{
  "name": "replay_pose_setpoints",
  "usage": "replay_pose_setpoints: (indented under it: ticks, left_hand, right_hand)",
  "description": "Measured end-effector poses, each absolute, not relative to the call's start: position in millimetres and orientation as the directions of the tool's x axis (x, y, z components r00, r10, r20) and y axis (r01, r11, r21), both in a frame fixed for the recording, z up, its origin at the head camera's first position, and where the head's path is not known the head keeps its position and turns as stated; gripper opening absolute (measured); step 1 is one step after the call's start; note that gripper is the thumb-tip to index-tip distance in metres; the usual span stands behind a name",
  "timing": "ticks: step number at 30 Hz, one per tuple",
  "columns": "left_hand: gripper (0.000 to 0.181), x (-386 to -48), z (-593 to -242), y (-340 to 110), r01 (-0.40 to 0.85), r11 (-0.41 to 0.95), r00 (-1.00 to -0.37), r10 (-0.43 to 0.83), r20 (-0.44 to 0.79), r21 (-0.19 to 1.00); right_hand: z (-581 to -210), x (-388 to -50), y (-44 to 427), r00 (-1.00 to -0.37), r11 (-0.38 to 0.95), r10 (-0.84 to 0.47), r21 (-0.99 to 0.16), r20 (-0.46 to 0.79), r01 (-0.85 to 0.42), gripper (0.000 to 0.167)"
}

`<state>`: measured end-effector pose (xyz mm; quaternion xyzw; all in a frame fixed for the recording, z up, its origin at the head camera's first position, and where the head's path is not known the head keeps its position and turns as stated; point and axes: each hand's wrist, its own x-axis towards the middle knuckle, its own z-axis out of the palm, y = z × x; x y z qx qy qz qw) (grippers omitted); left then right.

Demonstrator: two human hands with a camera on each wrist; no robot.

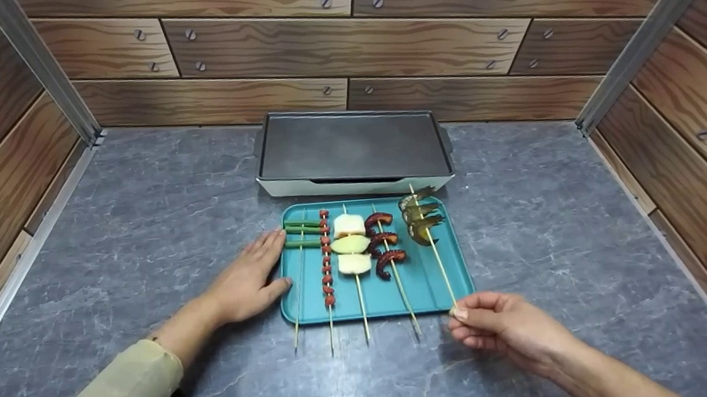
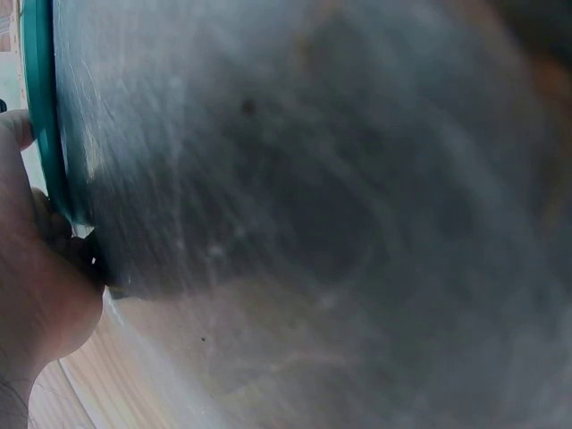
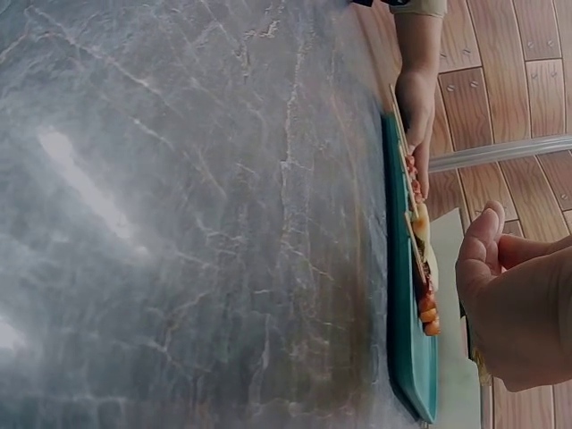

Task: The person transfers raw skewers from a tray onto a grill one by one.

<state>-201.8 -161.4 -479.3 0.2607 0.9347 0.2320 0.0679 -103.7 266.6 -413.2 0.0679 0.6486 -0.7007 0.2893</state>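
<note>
Skewers lie side by side on a teal tray (image 1: 346,303): a green-stalk skewer (image 1: 300,230), a skewer of small red pieces (image 1: 328,280), a skewer of pale chunks (image 1: 349,225) and an octopus-tentacle skewer (image 1: 388,240). My right hand (image 1: 509,328) pinches the stick's lower end of a shrimp skewer (image 1: 420,218), over the tray's right side. In the head view my left hand (image 1: 244,289) rests at the tray's left rim, fingers extended. The left wrist view shows part of that hand (image 2: 45,295) by the rim. The right wrist view shows my right hand (image 3: 523,299) beside the tray (image 3: 404,331).
A flat black griddle (image 1: 352,145) on a light base stands right behind the tray. Wood-patterned panels (image 1: 341,41) close off the back and both sides, joined by metal corner posts. Grey marbled table surface (image 1: 538,222) extends around the tray.
</note>
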Motion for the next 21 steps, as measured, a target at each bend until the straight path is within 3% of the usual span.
replay_pose_setpoints:
  ticks: [21]
  left_hand:
    - [0.084,-202,-479,-161,0.455,0.751,-0.854,0.519,-0.002,0.479]
  right_hand:
    - [-384,-118,272,-0.881,0.019,-0.294,-0.924,-0.371,0.383,0.008]
